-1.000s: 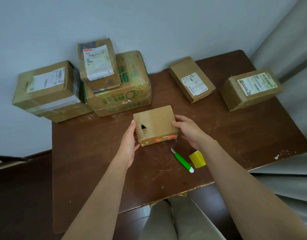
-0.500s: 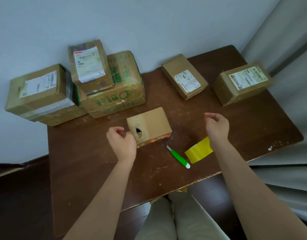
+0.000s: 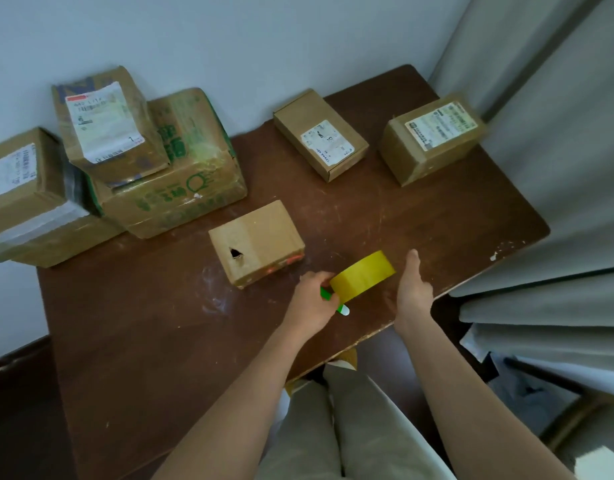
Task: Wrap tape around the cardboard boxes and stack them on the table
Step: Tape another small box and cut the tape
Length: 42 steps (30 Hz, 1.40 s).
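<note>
A small cardboard box (image 3: 257, 242) with a torn hole in its top lies in the middle of the brown table (image 3: 153, 341); neither hand touches it. Just right of it is a yellow tape roll (image 3: 362, 275). My left hand (image 3: 314, 301) grips the roll at its left end, fingers curled. My right hand (image 3: 414, 289) is held edge-up with straight fingers right of the roll, a small gap between them. A green cutter (image 3: 324, 293) lies under my left hand, mostly hidden.
Two labelled boxes (image 3: 321, 133) (image 3: 433, 136) sit apart at the table's back right. At the back left a labelled box (image 3: 104, 126) rests on a large green-printed box (image 3: 174, 181), beside another box (image 3: 25, 195). A curtain (image 3: 558, 168) hangs along the right edge.
Both hands let go of the small box. My left hand crossed to the right and took hold of the tape roll; my right hand moved to the roll's right side.
</note>
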Motion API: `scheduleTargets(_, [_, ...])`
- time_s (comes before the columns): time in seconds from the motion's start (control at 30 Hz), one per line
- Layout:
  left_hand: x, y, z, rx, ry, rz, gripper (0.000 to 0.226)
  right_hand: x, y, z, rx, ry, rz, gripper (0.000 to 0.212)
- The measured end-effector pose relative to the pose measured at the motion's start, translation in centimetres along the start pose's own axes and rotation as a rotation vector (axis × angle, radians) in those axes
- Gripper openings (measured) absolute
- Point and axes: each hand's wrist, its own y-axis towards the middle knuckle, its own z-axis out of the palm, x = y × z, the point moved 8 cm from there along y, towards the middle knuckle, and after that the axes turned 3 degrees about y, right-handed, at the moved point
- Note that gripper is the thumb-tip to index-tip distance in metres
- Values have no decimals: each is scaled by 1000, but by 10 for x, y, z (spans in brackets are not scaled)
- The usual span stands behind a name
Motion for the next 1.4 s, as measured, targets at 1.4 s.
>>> scheduleTargets(1.4, [-58,30,-36,-28,-941,-259,18,101,-56,82,1146,384,34,27])
